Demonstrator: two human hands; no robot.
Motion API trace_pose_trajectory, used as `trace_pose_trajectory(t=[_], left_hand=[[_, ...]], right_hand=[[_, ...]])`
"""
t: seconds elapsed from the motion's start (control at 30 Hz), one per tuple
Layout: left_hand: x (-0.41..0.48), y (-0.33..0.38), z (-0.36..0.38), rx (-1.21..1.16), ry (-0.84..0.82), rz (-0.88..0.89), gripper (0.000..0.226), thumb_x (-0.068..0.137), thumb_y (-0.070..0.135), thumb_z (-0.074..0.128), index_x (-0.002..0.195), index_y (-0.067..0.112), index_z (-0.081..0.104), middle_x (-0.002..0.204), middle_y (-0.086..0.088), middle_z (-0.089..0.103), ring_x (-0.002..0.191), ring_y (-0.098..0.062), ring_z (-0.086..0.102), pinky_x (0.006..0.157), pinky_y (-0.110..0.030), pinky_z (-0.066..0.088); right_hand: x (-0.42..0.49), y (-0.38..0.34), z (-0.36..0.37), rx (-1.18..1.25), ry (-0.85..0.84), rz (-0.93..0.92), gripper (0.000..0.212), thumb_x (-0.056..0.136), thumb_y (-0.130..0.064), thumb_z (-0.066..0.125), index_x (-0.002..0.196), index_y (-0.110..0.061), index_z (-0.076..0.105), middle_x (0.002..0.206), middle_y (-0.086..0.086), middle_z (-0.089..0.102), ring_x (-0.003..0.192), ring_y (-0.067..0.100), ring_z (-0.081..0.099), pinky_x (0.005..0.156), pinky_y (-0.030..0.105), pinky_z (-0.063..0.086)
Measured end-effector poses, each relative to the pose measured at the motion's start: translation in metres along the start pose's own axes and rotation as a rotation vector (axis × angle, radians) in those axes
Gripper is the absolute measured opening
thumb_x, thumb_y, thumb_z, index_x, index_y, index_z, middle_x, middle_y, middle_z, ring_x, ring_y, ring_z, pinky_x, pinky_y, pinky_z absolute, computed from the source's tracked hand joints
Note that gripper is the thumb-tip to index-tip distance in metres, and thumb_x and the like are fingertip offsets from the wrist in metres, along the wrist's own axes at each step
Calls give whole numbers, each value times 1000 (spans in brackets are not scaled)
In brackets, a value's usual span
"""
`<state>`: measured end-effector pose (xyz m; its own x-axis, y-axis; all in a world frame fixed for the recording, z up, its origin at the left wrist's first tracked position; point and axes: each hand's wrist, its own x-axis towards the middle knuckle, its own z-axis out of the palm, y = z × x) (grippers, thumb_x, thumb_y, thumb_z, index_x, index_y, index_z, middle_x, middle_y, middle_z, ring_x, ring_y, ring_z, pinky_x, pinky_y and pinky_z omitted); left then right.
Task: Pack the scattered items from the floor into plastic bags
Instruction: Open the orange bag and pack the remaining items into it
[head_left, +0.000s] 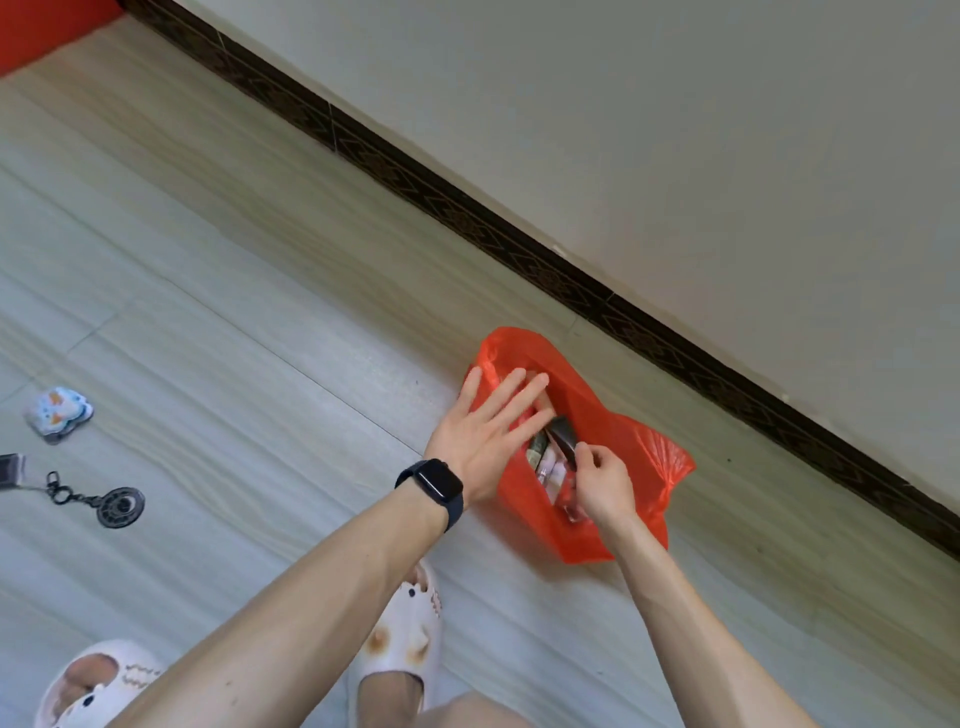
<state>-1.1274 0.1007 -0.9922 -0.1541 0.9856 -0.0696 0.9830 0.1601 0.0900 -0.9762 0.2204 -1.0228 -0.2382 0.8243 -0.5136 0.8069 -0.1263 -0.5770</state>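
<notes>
Head view: your left hand (483, 441) holds its fingers spread flat against the open mouth of the red plastic bag (641, 452), which sits on the floor (260, 364) near the skirting (467, 218). Your right hand (602, 483) pinches a dark flat item (563, 436) at the bag mouth. A keychain (117, 506) and a cartoon packet (60, 413) lie well apart, to the left.

Red plastic bag (644, 452): contents mostly covered by both hands, only slivers of packets show, can't ID them. Dark item (563, 436) pinched by right hand (605, 488), half hidden, type unclear. Left hand (483, 431) fingertips blurred. Dark object (10, 470) chained to keychain (111, 506), cut by left edge. Red object (47, 31) cut at top-left corner. White slipper (88, 686) cut by bottom edge.
</notes>
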Motion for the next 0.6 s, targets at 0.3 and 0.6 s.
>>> trace_pose_trajectory(t=[0.3, 0.6], left_hand=[[-29, -24, -12, -54, -300, -124, 63, 100, 32, 38, 157, 21, 11, 165, -5, 4, 151, -22, 1, 120, -56, 0], [-176, -157, -66, 43, -431, -528, 42, 95, 28, 43, 135, 18, 46, 141, -6, 46, 131, -25, 41, 106, -44, 32]], right_hand=[[-13, -27, 11, -450, -140, -575, 40, 93, -8, 47, 128, -23, 62, 155, -7, 42, 127, 5, 51, 96, 26, 44], [-97, -124, 81, -620, -136, -1248, 48, 82, -9, 71, 129, -21, 65, 135, 7, 63, 124, 30, 58, 102, 41, 48]])
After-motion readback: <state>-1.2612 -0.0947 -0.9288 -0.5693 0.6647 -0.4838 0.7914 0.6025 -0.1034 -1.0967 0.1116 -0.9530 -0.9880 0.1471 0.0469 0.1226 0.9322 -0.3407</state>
